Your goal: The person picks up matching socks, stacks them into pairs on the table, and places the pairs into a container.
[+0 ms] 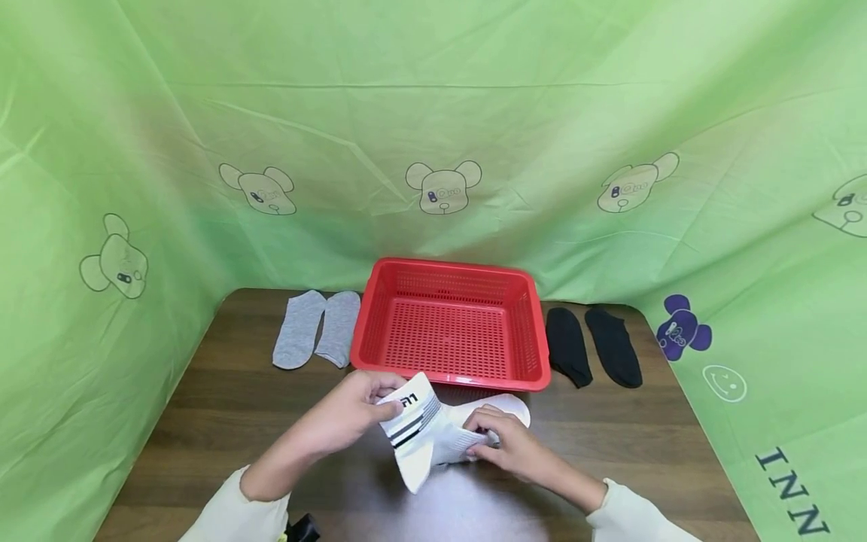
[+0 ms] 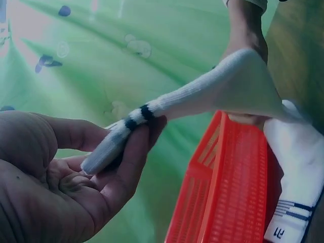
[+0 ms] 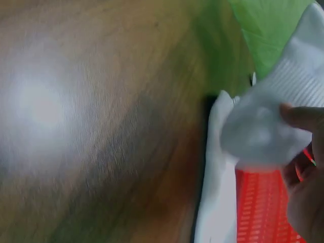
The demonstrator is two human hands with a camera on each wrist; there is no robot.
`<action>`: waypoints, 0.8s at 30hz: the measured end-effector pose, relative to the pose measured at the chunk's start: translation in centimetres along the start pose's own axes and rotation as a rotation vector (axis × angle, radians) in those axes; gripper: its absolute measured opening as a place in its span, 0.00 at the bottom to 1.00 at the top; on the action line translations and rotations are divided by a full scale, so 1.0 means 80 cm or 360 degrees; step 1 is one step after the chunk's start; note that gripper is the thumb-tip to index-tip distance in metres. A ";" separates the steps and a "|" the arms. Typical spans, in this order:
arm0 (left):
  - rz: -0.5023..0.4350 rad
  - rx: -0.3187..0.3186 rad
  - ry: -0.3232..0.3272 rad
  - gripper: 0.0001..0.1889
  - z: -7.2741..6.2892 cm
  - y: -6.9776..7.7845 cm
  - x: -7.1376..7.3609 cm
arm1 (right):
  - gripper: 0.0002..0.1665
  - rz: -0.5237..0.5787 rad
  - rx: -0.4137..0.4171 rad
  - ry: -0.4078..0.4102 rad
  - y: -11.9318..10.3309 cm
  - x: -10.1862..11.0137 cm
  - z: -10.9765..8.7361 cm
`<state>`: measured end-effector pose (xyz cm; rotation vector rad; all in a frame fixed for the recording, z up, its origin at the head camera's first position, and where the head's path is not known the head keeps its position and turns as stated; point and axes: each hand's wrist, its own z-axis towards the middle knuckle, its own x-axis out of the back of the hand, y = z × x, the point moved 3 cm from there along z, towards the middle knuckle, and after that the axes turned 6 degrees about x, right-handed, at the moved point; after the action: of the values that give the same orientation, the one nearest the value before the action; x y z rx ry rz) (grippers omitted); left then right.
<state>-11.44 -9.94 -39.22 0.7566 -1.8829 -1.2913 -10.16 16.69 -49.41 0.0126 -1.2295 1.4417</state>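
A white sock [image 1: 421, 427] with dark stripes and lettering on its cuff is stretched between both hands, over the table. My left hand [image 1: 352, 410] pinches the cuff, thumb on one side and fingers on the other, as the left wrist view also shows. At the foot part, my right hand [image 1: 508, 444] grips the same sock [image 3: 263, 126] between thumb and fingers. A second white sock [image 1: 511, 406] lies on the table behind it, partly hidden by the held sock and right hand; its striped, lettered cuff [image 2: 288, 223] shows in the left wrist view.
Just behind the hands stands a red plastic basket [image 1: 449, 382] with perforated sides. Two grey socks [image 1: 299, 330] lie to its left, two black socks [image 1: 612, 346] to its right. Green printed cloth [image 1: 440, 113] encloses the wooden table [image 1: 223, 421] at the back and sides.
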 end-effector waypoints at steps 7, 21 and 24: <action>-0.0052 0.0035 0.0101 0.13 -0.008 -0.017 0.027 | 0.09 0.0174 -0.0161 -0.0081 0.006 0.015 -0.006; -0.0281 0.0188 0.0195 0.15 0.008 -0.096 0.024 | 0.21 0.0715 -0.1132 -0.0006 0.026 0.048 -0.041; -0.0308 0.0248 0.0254 0.15 0.018 -0.113 0.016 | 0.25 0.0866 -0.1318 0.0140 0.027 0.053 -0.044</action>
<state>-12.71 -13.20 -47.81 1.1133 -1.8312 -1.1697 -10.96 22.50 -49.75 -0.9997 -1.7526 1.2440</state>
